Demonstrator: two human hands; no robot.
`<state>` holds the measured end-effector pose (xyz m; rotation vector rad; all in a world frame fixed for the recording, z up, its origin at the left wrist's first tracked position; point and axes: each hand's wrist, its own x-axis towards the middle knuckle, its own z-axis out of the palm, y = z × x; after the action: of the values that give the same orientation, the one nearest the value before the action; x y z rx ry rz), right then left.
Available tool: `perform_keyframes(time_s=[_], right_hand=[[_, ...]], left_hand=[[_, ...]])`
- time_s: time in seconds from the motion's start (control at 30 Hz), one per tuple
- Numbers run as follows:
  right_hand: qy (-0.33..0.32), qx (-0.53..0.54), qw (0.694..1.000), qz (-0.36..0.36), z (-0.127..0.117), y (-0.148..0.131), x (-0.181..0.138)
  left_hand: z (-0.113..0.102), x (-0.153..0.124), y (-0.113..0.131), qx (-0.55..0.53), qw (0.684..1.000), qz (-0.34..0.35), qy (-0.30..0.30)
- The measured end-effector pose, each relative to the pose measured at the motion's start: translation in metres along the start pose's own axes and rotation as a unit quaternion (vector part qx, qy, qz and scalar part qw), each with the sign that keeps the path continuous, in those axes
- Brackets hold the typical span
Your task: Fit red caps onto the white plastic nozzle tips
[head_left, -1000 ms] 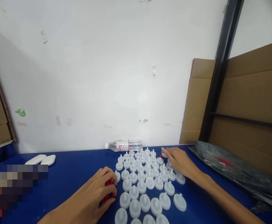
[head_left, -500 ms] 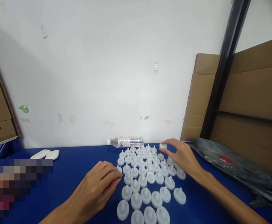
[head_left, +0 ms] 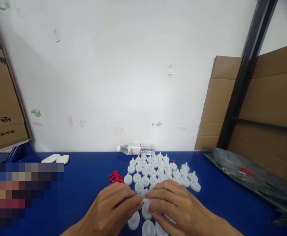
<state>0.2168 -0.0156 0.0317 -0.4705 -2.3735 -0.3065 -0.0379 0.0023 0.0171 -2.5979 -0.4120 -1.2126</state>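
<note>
Left hand [head_left: 113, 209] and right hand [head_left: 180, 208] fingertips together pinching one white cap [head_left: 147, 200], red pellets [head_left: 115, 177] nearby, bottle [head_left: 136, 149] label unreadable

The left hand [head_left: 113, 209] and right hand [head_left: 175, 206] are bare. Both forearms are unsleeved to the view's lower edge

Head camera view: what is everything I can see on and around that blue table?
white plastic caps: dozens, white, table centre
red pellets: one small pile, red, left of caps
water bottle: one, clear, lying by wall
oval pieces: two, white, far left
plastic bag: one, black, right
cardboard boxes: several, brown, both sides
table: one, blue, underneath
left hand: one, bare, at near caps
right hand: one, bare, fingertips meeting left's over caps
</note>
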Motion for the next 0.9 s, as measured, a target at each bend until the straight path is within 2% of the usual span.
perform_keyframes(time_s=[0.27,0.43,0.57,0.77,0.9], right_hand=[[0.007,-0.017,1.0,-0.018,0.005,-0.005,-0.001],[0.025,0.009,1.0,0.012,0.005,-0.005,-0.004],[0.017,0.034,0.999,0.026,0.006,-0.005,-0.006],[0.009,0.066,0.997,0.047,0.012,-0.006,-0.01],[0.014,0.059,0.997,0.041,0.019,-0.004,-0.014]], left_hand=[[0.009,-0.005,0.0,-0.011,1.0,0.012,-0.004],[0.008,-0.007,0.001,-0.036,0.999,-0.007,-0.003],[0.005,-0.002,0.002,-0.003,1.0,-0.019,0.011],[0.013,0.001,0.002,0.043,0.998,-0.023,-0.047],[0.015,-0.001,0.003,0.042,0.998,-0.024,-0.045]])
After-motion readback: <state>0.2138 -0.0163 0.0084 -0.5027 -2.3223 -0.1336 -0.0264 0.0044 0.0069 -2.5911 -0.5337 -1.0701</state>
